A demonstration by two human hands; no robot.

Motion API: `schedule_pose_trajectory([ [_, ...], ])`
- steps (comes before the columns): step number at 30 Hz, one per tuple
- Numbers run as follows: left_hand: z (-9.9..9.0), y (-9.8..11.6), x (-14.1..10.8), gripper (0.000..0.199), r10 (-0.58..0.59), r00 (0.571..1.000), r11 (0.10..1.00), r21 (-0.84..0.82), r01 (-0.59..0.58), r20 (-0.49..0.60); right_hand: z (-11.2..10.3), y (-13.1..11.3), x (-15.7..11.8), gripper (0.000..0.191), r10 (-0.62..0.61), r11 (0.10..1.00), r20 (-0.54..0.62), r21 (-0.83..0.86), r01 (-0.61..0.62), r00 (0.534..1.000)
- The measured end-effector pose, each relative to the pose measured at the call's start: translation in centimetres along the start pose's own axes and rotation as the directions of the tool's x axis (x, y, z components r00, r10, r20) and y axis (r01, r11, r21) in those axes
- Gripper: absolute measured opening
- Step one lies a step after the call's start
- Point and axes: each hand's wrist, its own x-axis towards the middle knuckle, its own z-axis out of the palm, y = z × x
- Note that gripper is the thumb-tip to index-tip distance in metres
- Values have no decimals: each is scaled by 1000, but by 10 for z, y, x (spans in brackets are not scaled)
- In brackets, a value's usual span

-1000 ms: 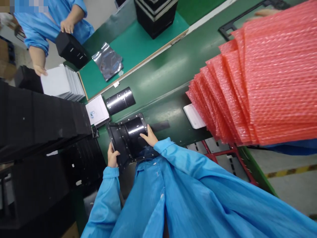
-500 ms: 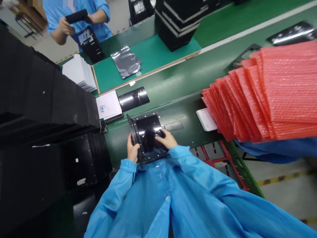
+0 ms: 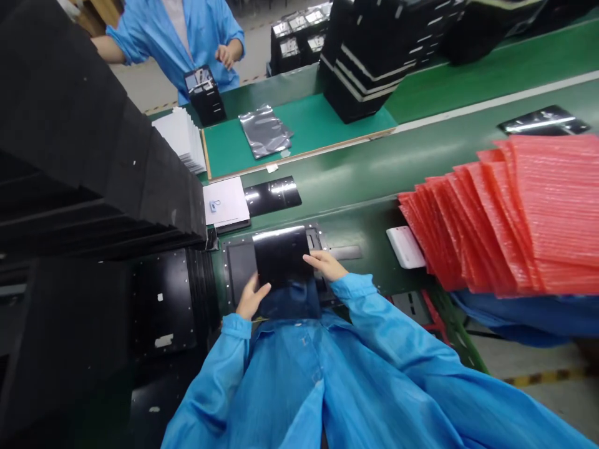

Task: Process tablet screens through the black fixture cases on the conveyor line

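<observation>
A glossy black panel (image 3: pixel 282 255) lies over a dark flat frame (image 3: pixel 240 265) with small dots round its edge, on the green bench. My right hand (image 3: pixel 326 264) pinches the panel's right edge between thumb and fingers. At the panel's lower left is my left hand (image 3: pixel 253 299), thumb and fingers apart; it shows no grip on the panel. A thin grey strip (image 3: pixel 346 252) lies just right of the frame. Dark see-through film (image 3: pixel 292 300) shows below the panel, near the blue coat.
Black stacks (image 3: pixel 163 181) rise at the left. Red bubble bags (image 3: pixel 556 218) and a white device (image 3: pixel 405 247) are on the right. Papers (image 3: pixel 227 202) and a black sheet (image 3: pixel 274 194) lie beyond the frame. A person (image 3: pixel 187 37) in blue stands across the bench.
The folded-up dark frame now lies flat and open, with the glossy panel over it. My left hand has let go of the frame's edge. The person opposite no longer holds the black piece.
</observation>
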Motion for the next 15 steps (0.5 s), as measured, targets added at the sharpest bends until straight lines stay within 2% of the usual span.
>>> schedule_pose_trajectory([
  [1,9,1,-7,71,-51,996,993,-105,59,74,-6,-5,6,60,-12,997,83,78,6,996],
  [2,17,2,-13,70,-82,993,978,-186,97,91,-15,-12,15,63,-26,989,145,147,4,989],
  [3,23,4,-20,68,-90,995,965,-242,99,48,-26,-18,26,67,-32,983,163,185,1,986],
  [5,29,9,-35,63,-41,988,967,-253,3,-148,-53,-31,55,70,10,995,31,95,-13,999],
  [6,29,12,-44,59,5,967,977,-207,-60,-255,-66,-36,70,67,28,1000,-85,-1,-28,996],
  [7,27,14,-55,54,56,933,985,-136,-111,-355,-77,-39,87,63,26,986,-236,-155,-64,971],
  [8,24,16,-68,49,107,890,988,-49,-144,-444,-85,-39,104,65,17,967,-283,-239,-87,959],
  [9,20,16,-83,44,157,834,986,42,-159,-529,-91,-37,121,70,5,948,-298,-302,-100,954],
  [10,15,15,-101,41,203,761,979,131,-155,-617,-93,-32,138,74,-18,877,-307,-462,-133,952],
  [12,5,11,-145,35,320,567,942,319,-104,-759,-89,-19,171,76,52,766,-235,-614,-190,971],
  [14,-5,8,-193,28,492,360,847,531,13,-793,-81,-6,197,76,28,798,-227,-582,-158,973],
  [15,-12,8,-216,25,583,285,774,627,91,-761,-77,-2,206,76,-48,829,-214,-553,-81,976],
])
